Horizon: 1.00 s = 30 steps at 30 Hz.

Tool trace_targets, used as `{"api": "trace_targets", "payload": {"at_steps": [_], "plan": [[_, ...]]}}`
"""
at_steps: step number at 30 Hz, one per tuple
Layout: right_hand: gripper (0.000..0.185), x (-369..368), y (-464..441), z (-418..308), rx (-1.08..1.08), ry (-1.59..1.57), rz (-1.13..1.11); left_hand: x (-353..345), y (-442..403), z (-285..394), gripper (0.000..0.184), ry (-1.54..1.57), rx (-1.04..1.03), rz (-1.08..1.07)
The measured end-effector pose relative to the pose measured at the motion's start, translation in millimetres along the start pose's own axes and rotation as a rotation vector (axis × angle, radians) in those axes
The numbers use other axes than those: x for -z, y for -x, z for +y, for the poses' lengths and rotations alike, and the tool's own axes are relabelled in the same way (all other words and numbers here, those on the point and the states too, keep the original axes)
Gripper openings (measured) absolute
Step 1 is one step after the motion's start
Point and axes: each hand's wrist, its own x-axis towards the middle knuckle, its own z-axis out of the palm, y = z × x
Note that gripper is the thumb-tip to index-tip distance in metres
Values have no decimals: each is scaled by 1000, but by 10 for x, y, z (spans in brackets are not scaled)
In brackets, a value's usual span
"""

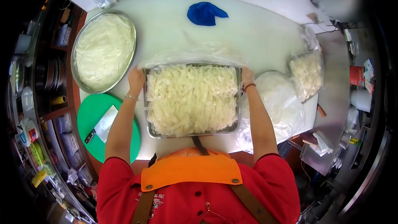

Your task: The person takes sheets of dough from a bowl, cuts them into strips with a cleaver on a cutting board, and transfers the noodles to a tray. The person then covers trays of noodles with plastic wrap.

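A metal tray [150, 132] full of wide, pale noodle strips [192, 99] sits in front of me. A clear plastic sheet [192, 56] stretches along the far edge of the tray, crumpled and slightly blurred. My left hand [136, 79] is closed on the sheet's left end, beside the tray's far left corner. At the opposite corner, my right hand [248, 76] is closed on the sheet's right end, with the plastic over its fingers. The fingertips of both hands are partly hidden.
Left of the tray are a round metal pan [133, 54] of pale sheets and a green cutting board [89, 112] with a cleaver [106, 122]. A blue cloth [206, 13] lies at the back. Plastic bags [273, 103] and a bag of pale pieces [306, 74] are on the right.
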Motion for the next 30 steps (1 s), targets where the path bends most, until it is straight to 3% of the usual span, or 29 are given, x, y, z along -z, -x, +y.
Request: {"api": "trace_targets", "payload": {"at_steps": [1, 4, 6, 7, 9, 11, 12, 15, 16, 19, 22, 25, 27, 30], "plan": [[37, 115, 184, -135, 3, -47, 51, -34, 94, -46, 30, 1, 37, -8], [33, 142, 265, -212, -79, -41, -89, 20, 270, 73, 32, 64, 178, -20], [31, 82, 458, -205, -27, -127, 106, 52, 344, 119, 31, 121, 245, -25], [32, -12, 550, -154, -1, -171, 200, 25, 407, 112, 30, 307, 287, 10], [31, -396, 676, 77, -18, -546, 340, -39, 565, 89, 29, 672, 362, 69], [32, -443, 920, 123, -60, -602, 363, -1, 631, 198, 29, 958, 422, 103], [33, -290, 1074, 80, -83, -472, 312, 20, 660, 231, 29, 1104, 451, 122], [34, -21, 1456, 21, -137, -153, 8, 205, 876, -1, 27, 601, 450, -96], [34, 27, 1559, 4, -154, -59, -115, 268, 968, 20, 28, 568, 452, -115], [27, 134, 1913, -73, -339, -271, -224, 411, 1186, 148, 32, 457, 411, -141], [28, 78, 2309, -18, -368, -606, -93, 442, 1373, 208, 41, 320, 236, -94], [31, -140, 2714, 19, -374, -440, 33, 449, 1536, 240, 49, 213, 51, -57], [33, -196, 2997, 25, -327, -534, -113, 501, 1663, 294, 54, 198, 15, -58], [35, -99, 3201, -83, -371, -365, -230, 617, 1806, 461, 55, 46, -226, 117]]}}
